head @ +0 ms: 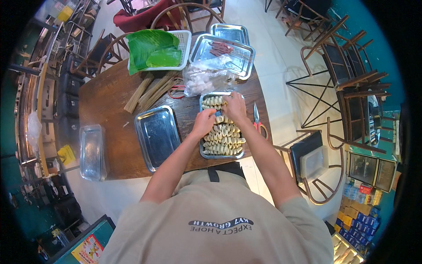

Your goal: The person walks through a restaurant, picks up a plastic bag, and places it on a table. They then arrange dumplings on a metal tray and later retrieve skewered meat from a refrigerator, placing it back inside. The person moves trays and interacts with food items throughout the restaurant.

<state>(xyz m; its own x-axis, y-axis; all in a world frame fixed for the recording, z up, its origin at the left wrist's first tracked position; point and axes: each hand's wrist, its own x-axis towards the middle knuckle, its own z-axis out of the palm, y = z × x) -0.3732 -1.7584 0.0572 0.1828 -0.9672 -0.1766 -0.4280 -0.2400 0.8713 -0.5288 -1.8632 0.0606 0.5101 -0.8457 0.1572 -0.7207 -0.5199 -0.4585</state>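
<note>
A rectangular metal tray holds several rows of pale, pleated food pieces threaded or lined up in strips. Over its upper part, my right hand touches the top rows with bent fingers. My left hand is at the tray's left side, fingers curled close to the row beneath. Whether either hand holds a piece is hidden by the fingers. Red-handled scissors lie right of the tray, and an unfilled metal tray lies to its left.
Bamboo skewers, a second pair of scissors and a plastic bag of pale food lie farther back. Behind are a white basket with green leaves and a tray with dark red strips. Clear containers stand far left.
</note>
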